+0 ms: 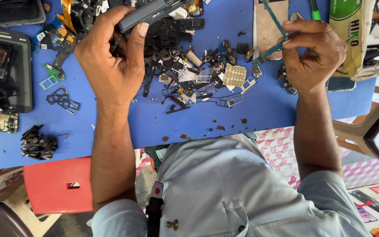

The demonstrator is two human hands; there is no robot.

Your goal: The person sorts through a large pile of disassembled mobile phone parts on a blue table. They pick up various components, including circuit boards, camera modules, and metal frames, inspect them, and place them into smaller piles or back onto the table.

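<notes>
While your left hand (110,57) clenches around a dark grey phone body (148,13) above the blue table (259,109), thumb pressed on its lower edge, your right hand (314,57) pinches thin teal tweezers (273,44) between thumb and fingertips. Their tips point down-left toward the heap of small phone parts (198,74) lying between your hands. A dismantled tablet (5,70) lies at the far left, near a loose pile of black scraps (38,142).
</notes>
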